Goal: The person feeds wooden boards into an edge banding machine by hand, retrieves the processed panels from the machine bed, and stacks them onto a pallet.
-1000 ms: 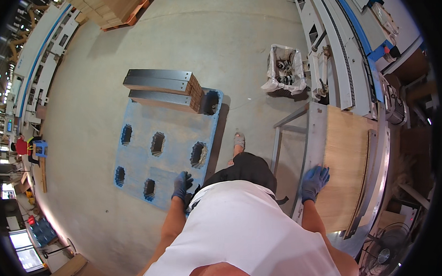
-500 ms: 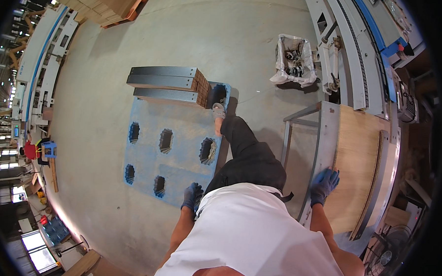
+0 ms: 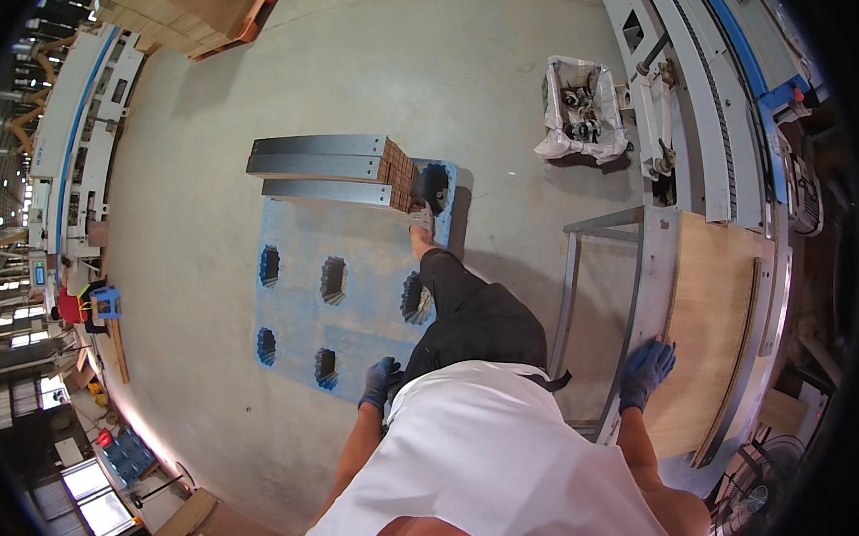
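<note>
My right hand (image 3: pixel 646 372), in a blue work glove, rests with its fingers stretched out at the edge of a wooden board (image 3: pixel 705 318) on a metal-framed table (image 3: pixel 649 278). The left hand (image 3: pixel 379 382), gloved alike, hangs beside my thigh with its fingers loosely apart and holds nothing. Below it on the floor lies a blue plastic pallet (image 3: pixel 293 310) with several dark holes. At the pallet's far side is a stack of long panels (image 3: pixel 329 163) with grey faces and brown ends. One of my feet is on the pallet, close to the stack.
A lined bin (image 3: pixel 582 112) with dark parts stands on the floor by a long machine (image 3: pixel 705 108) at the right. A cardboard stack (image 3: pixel 187 8) sits far left, and a fan (image 3: pixel 755 498) near right. Another person in red (image 3: pixel 70 304) is at the far left.
My view has shifted slightly, so the pallet and table sit a little further right. My right hand stays at the board's edge and my left beside my thigh.
</note>
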### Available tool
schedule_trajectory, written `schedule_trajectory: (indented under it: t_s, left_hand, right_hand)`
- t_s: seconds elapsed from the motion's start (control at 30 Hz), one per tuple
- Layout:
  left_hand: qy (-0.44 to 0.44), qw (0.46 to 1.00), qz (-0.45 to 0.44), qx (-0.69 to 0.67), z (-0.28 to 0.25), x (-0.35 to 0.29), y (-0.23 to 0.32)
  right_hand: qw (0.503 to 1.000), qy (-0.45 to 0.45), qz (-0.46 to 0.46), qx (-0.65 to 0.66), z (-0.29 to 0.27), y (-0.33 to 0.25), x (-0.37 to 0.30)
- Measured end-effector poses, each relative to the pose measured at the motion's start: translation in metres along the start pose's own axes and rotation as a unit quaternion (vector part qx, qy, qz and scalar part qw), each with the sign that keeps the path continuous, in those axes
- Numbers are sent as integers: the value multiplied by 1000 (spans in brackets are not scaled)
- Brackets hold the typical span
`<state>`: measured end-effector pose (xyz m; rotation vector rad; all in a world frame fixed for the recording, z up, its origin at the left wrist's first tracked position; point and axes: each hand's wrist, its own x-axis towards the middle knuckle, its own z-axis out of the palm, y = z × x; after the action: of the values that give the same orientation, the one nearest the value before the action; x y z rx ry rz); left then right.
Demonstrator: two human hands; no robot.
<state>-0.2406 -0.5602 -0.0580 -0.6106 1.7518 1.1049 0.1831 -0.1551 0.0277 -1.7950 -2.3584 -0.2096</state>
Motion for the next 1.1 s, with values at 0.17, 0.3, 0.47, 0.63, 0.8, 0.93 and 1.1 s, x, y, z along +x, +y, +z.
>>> schedule_trajectory:
  t_s: [0.17, 0.3, 0.47, 0.63, 0.8, 0.93, 1.1]
  left_hand:
    - [3, 1000, -28, 9, -8, 16, 24]
    - [-14, 1000, 4, 19, 9, 12, 56]
    - [-16, 999, 12, 44, 18, 8, 58]
    - [-15, 999, 9, 31, 16, 5, 47]
    - [6, 1000, -9, 23, 17, -1, 39]
    - [-7, 1000, -6, 28, 16, -2, 30]
    - [-14, 999, -7, 50, 20, -3, 30]
  right_hand:
    - [1000, 9, -5, -8, -1, -3, 1]
    - [1000, 3, 2, 0, -4, -3, 1]
    - [1000, 14, -4, 2, -3, -3, -2]
    - [1000, 2, -5, 10, -6, -2, 1]
    - [1000, 15, -5, 15, 0, 2, 1]
    - [1000, 22, -7, 21, 1, 3, -1]
    - [1000, 7, 2, 21, -1, 2, -3]
